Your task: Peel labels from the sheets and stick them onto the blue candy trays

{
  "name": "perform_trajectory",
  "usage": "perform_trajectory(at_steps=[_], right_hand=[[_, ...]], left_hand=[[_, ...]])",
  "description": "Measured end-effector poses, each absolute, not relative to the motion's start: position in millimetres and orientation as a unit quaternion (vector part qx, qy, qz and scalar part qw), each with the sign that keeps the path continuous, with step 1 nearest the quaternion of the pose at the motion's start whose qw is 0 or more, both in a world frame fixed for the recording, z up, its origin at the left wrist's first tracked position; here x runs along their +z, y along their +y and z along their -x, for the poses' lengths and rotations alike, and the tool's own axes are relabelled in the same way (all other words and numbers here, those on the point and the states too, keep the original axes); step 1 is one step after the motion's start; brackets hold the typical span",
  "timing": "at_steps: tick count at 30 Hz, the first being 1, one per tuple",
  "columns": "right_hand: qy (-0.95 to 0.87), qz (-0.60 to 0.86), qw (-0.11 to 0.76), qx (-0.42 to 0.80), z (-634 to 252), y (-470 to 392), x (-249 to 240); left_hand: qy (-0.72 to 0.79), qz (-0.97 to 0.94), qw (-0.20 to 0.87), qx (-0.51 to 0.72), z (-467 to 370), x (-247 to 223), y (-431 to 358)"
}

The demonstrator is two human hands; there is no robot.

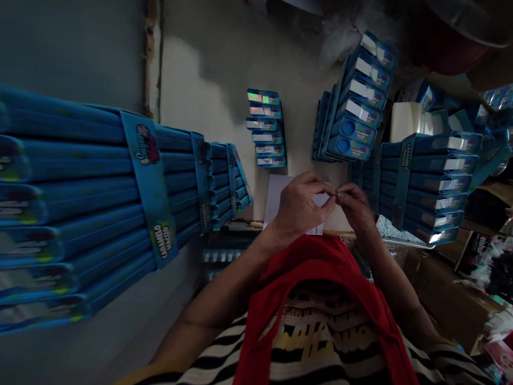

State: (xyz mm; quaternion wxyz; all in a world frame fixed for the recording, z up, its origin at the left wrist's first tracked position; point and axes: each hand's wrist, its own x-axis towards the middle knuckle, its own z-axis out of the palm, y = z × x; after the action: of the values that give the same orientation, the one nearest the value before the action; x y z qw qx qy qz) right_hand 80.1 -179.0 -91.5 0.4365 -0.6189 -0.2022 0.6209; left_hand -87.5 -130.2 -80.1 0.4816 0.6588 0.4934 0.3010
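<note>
My left hand [302, 206] and my right hand [355, 203] meet fingertip to fingertip in front of my red apron [312, 259]. Both pinch at something tiny between them, too small to make out. Under my left hand lies a white sheet of paper [274, 195] at the table's front edge. Just beyond the hands stands a small stack of blue boxes [270, 138] with white or shiny labels on their ends.
Large stacks of banded blue boxes [92, 198] fill the left side. More blue boxes stand at the back right [360, 101] and right [433, 182]. A red pot [449, 48] sits at the top right, with cardboard and plastic clutter below.
</note>
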Motion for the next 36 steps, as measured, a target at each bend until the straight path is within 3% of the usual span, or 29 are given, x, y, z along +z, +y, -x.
perform_trajectory(at_steps=[11, 24, 30, 36], right_hand=[[-0.339, 0.664, 0.4, 0.533, -80, -183, -87], [-0.496, 0.657, 0.353, 0.445, -77, -198, -86], [-0.573, 0.628, 0.311, 0.424, -79, -209, -93], [-0.714, 0.548, 0.316, 0.299, -84, -215, -94]], left_hand=[[0.48, -0.737, 0.402, 0.254, 93, -84, -132], [0.527, -0.49, 0.671, 0.175, 100, -95, -125], [0.535, -0.431, 0.708, 0.164, 103, -108, -130], [0.518, -0.338, 0.774, 0.137, 109, -119, -143]])
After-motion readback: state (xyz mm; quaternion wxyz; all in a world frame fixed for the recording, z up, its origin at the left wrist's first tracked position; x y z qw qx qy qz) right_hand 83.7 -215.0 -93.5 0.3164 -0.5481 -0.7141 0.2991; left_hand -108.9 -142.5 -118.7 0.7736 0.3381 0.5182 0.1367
